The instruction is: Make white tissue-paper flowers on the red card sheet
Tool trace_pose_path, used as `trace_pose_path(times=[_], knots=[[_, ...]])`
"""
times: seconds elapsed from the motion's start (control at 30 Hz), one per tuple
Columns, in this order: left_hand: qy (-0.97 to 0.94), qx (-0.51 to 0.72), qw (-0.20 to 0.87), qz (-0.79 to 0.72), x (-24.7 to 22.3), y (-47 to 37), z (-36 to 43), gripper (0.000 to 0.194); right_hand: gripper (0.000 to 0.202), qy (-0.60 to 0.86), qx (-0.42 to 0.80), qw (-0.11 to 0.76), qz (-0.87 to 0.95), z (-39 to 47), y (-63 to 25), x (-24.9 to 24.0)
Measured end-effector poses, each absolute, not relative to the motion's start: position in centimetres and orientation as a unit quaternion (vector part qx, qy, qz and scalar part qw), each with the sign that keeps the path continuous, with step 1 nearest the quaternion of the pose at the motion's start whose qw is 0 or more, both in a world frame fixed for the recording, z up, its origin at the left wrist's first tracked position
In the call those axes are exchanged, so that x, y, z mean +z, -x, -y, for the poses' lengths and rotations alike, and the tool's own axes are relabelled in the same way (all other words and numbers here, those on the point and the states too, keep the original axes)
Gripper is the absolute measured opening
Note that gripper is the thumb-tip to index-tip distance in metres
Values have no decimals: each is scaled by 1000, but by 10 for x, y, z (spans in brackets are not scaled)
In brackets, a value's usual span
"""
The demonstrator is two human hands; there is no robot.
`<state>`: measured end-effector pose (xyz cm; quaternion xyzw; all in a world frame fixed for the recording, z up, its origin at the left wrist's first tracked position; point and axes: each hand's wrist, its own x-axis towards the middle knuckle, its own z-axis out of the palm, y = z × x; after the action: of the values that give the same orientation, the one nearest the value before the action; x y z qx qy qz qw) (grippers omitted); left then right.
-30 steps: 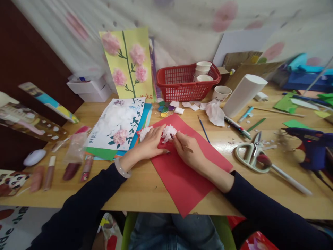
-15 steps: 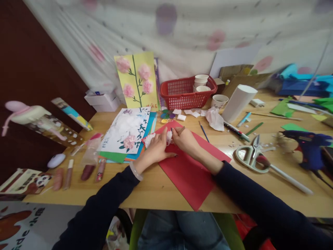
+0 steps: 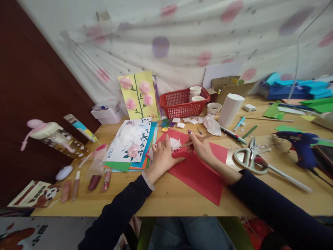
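A red sheet of paper [image 3: 201, 178] lies on the table under both hands. My left hand [image 3: 161, 158] rests palm down on its left part, thumb stretched to the right and fingers apart. Beside those fingers is a clump of white crinkled paper [image 3: 174, 144], partly hidden by the hand. My right hand [image 3: 199, 146] pinches a slim brown wooden stick [image 3: 205, 138], whose one end points left toward the white clump. Whether the tip touches the clump I cannot tell.
Left are a card with a pink flower [image 3: 133, 150] and a drink bottle [image 3: 57, 137]. Behind stand a red basket [image 3: 179, 111] with paper cups and a white roll [image 3: 231, 110]. Scissors [image 3: 251, 158] and a blue glue gun [image 3: 301, 147] lie right.
My right hand has drawn back from the white clump to the right, showing more of the clump and the stick. The red sheet has turned slightly, and the view has tilted up.
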<state>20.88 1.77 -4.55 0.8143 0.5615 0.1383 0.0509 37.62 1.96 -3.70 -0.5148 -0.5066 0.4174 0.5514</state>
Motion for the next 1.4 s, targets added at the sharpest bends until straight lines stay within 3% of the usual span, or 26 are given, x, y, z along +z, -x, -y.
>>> trace_pose_path(times=[0.1,0.2,0.27,0.5,0.8,1.03,1.2,1.4], knots=[[-818,122,63,-558,-28,-196,-33,97,54,533,450,562,444,-23,-385,-46],[-782,173,12,-599,-9,-159,-61,37,48,528,474,580,400,-26,-390,-55],[-748,202,-30,-631,0,-131,-80,20,46,519,479,588,395,-26,-391,-59],[-773,164,-34,-613,-8,-87,-113,55,47,504,503,577,400,-27,-390,-58],[-759,222,-25,-612,-3,-81,-118,51,44,512,514,563,395,-22,-390,-53],[-776,170,-37,-606,-11,-91,-113,68,42,517,513,555,401,-21,-389,-52],[-747,218,-32,-628,-15,-94,-116,53,40,519,514,550,405,-18,-392,-48],[-712,325,36,-621,-4,-88,-117,50,40,515,511,551,412,-16,-392,-48]])
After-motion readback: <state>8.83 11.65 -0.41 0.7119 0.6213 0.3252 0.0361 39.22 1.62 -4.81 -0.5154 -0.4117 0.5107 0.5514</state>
